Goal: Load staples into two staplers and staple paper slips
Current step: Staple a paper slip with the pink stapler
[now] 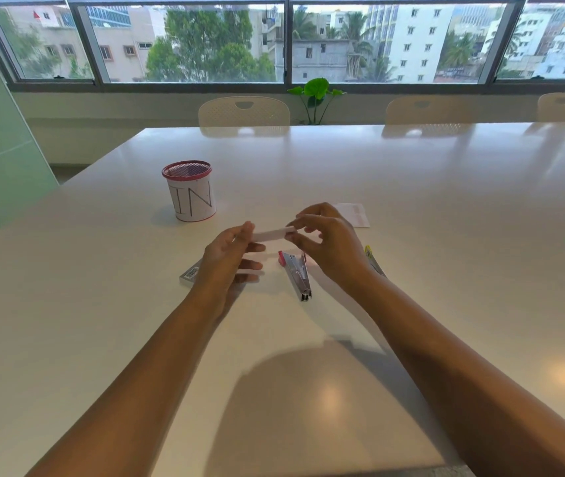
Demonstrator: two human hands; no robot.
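Note:
A white paper slip (270, 234) is held flat above the table between both hands. My left hand (231, 259) pinches its left end and my right hand (325, 246) pinches its right end. Below them a pink stapler (296, 274) lies on the white table (446, 208), hinged open with its metal channel showing. A yellow stapler (373, 260) lies to the right, mostly hidden behind my right wrist. A small staple box (190, 276) with a barcode sits left of my left wrist. More paper slips (355, 214) lie beyond my right hand.
A red mesh cup (190, 191) wrapped in paper marked "IN" stands at the left back. Chairs (243, 112) line the table's far edge under the window, with a green plant (316, 94) between them.

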